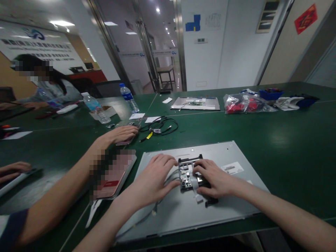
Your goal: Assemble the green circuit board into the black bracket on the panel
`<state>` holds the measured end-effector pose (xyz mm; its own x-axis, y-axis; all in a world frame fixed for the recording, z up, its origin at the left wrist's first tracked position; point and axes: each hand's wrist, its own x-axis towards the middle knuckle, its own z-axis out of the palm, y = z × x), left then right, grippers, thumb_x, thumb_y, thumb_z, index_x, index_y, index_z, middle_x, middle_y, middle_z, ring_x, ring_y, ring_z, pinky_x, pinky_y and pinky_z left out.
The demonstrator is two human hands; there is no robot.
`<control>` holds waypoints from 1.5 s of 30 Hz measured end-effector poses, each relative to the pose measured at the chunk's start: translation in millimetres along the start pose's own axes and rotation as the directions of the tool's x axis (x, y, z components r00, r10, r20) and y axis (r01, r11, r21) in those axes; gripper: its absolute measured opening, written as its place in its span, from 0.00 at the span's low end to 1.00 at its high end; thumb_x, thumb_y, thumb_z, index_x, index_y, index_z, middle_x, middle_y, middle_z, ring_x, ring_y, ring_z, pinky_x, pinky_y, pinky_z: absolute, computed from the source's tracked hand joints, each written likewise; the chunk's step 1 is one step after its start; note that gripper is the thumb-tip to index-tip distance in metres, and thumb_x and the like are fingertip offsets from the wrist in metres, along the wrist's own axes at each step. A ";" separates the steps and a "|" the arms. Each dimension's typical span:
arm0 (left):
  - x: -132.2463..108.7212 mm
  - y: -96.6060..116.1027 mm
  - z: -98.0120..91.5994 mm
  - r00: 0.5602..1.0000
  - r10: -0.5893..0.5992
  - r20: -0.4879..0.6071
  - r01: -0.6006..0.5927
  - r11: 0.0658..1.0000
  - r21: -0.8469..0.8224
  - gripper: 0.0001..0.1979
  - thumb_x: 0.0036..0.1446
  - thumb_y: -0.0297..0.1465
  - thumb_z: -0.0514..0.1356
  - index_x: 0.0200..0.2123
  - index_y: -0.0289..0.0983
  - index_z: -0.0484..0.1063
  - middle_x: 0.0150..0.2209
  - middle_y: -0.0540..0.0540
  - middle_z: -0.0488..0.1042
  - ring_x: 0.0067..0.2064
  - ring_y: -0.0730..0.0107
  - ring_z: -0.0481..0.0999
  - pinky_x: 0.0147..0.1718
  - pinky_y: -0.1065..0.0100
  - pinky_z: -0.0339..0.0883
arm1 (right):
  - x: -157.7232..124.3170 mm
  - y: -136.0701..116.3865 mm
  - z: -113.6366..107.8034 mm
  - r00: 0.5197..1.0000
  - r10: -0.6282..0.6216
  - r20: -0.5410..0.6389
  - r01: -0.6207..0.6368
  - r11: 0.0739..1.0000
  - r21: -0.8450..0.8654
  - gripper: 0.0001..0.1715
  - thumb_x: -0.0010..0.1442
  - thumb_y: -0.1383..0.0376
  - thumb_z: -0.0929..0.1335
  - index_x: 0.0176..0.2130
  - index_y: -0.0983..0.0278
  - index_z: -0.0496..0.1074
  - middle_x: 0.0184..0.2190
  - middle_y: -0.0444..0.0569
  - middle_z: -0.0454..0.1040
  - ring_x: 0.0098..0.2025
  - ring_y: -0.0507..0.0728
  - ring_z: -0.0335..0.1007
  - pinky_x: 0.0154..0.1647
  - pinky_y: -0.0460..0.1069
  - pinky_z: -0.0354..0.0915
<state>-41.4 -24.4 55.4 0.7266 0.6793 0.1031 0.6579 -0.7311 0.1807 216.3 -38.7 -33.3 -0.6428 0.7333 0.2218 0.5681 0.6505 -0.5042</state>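
Observation:
A small electronic module (186,176) with a black frame, a circuit board and a pale ribbon strip lies on a flat grey metal panel (162,220). My left hand (157,175) is curved at the module's left side, its thumb and fingertips against that edge. Thin grey cables (172,174) run out from under this hand and over the panel. From the right, my right hand (214,178) grips the module, with fingers on top and the thumb at the near side. Its palm hides the module's right part.
Another person's hand (123,134) rests on the table at my left, beside a pink phone-like case (111,178). Beyond lie a coiled black cable (164,129), a second panel (194,105), two bottles (128,98) and a clear bag with red items (244,105).

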 end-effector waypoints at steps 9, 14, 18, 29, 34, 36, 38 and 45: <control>-77.1 63.7 74.7 0.991 -0.136 -0.002 0.135 0.987 0.085 0.36 0.58 0.42 0.62 0.66 0.40 0.54 0.63 0.35 0.62 0.59 0.46 0.69 0.51 0.50 0.72 | -4.5 -4.0 7.1 0.998 0.062 -0.025 -0.063 0.997 -0.039 0.26 0.57 0.58 0.70 0.54 0.61 0.64 0.55 0.56 0.61 0.57 0.65 0.56 0.60 0.62 0.55; -78.3 66.0 92.7 0.983 -0.172 -0.066 0.178 0.979 0.104 0.37 0.59 0.43 0.60 0.67 0.38 0.52 0.64 0.34 0.61 0.60 0.46 0.68 0.53 0.50 0.71 | -5.7 -10.1 9.2 0.993 0.103 -0.058 -0.106 0.994 -0.042 0.25 0.56 0.60 0.70 0.52 0.61 0.65 0.53 0.54 0.63 0.55 0.65 0.58 0.59 0.63 0.55; -75.7 65.2 91.3 0.980 -0.146 -0.138 0.164 0.978 0.127 0.35 0.60 0.42 0.60 0.66 0.38 0.54 0.63 0.36 0.63 0.59 0.48 0.69 0.53 0.53 0.71 | -7.6 -13.3 10.8 0.987 0.130 -0.092 -0.134 0.990 -0.038 0.25 0.56 0.60 0.71 0.52 0.60 0.65 0.53 0.54 0.62 0.57 0.64 0.56 0.60 0.61 0.52; -44.8 80.0 93.1 0.984 -0.001 -0.179 0.039 0.977 0.208 0.29 0.62 0.41 0.56 0.63 0.35 0.59 0.62 0.38 0.65 0.60 0.50 0.67 0.59 0.51 0.63 | -6.2 -12.1 11.1 0.988 0.125 -0.090 -0.128 0.991 -0.037 0.25 0.56 0.60 0.70 0.52 0.60 0.64 0.53 0.55 0.63 0.57 0.65 0.57 0.60 0.62 0.52; -29.8 69.2 98.2 0.987 -0.002 -0.162 0.037 0.976 0.215 0.27 0.64 0.40 0.56 0.62 0.34 0.61 0.63 0.39 0.65 0.61 0.51 0.66 0.61 0.49 0.59 | -6.1 -10.0 8.7 0.992 0.111 -0.067 -0.113 0.993 -0.035 0.26 0.57 0.58 0.70 0.53 0.61 0.65 0.53 0.55 0.63 0.56 0.65 0.58 0.60 0.62 0.53; -29.6 66.2 99.6 0.987 -0.001 -0.160 0.035 0.977 0.212 0.28 0.64 0.40 0.55 0.63 0.34 0.60 0.63 0.39 0.64 0.62 0.51 0.65 0.61 0.49 0.57 | -6.6 -7.8 5.0 0.994 0.100 -0.034 -0.101 0.995 -0.023 0.28 0.56 0.57 0.71 0.54 0.61 0.65 0.53 0.55 0.63 0.56 0.65 0.58 0.60 0.62 0.54; -31.2 64.5 100.8 0.988 0.002 -0.153 0.031 0.976 0.215 0.29 0.64 0.41 0.55 0.64 0.34 0.59 0.64 0.40 0.62 0.62 0.51 0.64 0.61 0.49 0.56 | -6.8 -5.2 -0.3 0.996 0.088 -0.010 -0.088 0.996 0.000 0.29 0.56 0.55 0.72 0.54 0.61 0.66 0.54 0.55 0.63 0.57 0.65 0.57 0.60 0.61 0.54; -34.0 63.2 104.5 0.987 0.022 -0.160 0.018 0.970 0.244 0.31 0.66 0.45 0.53 0.66 0.35 0.56 0.64 0.40 0.63 0.63 0.52 0.64 0.61 0.48 0.56 | -0.4 0.8 -9.4 0.997 0.064 -0.038 -0.063 0.998 0.023 0.22 0.67 0.57 0.65 0.58 0.59 0.67 0.55 0.54 0.66 0.59 0.62 0.58 0.62 0.60 0.54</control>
<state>-3.8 -100.4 -38.9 0.6998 0.6645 0.2621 0.6994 -0.7121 -0.0619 221.8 -36.6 -26.0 -0.5851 0.7802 0.2212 0.5952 0.5985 -0.5363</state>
